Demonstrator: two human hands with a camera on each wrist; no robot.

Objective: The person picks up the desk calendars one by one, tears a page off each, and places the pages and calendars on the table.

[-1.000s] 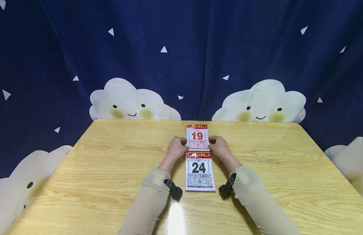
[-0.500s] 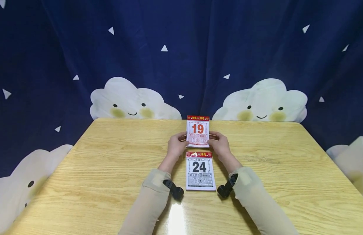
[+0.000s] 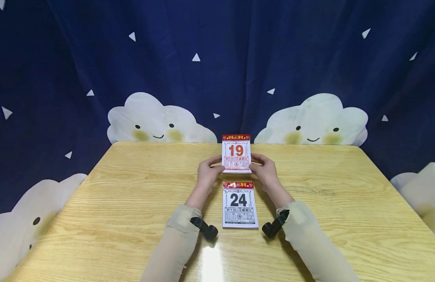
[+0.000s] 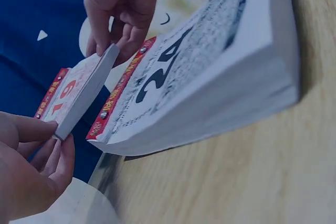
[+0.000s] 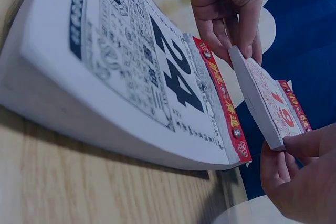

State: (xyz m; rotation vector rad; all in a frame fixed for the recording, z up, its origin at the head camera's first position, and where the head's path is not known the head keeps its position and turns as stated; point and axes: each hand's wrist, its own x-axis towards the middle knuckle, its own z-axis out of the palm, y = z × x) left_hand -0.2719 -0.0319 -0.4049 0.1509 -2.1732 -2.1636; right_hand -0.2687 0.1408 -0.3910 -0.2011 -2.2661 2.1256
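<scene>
A small tear-off calendar with a red 19 is lifted off the table, its top edge tipped up. My left hand pinches its left edge, thumb in front and fingers behind. On the opposite edge my right hand pinches it the same way. Both wrist views show the thumbs on the lower corners of this thick pad. Nearer to me, between my forearms, a larger tear-off calendar with a black 24 lies face up on the table. Each calendar has a red strip across its top.
The wood-grain table extends to both sides. A dark blue curtain with white triangles and smiling clouds hangs behind it. Black wrist cameras sit close to the larger calendar's sides.
Both hands have raised the calendar with the 19 up and away from me, tilting its face toward me. A gap has opened between the calendars; the one with the 24 stays put.
</scene>
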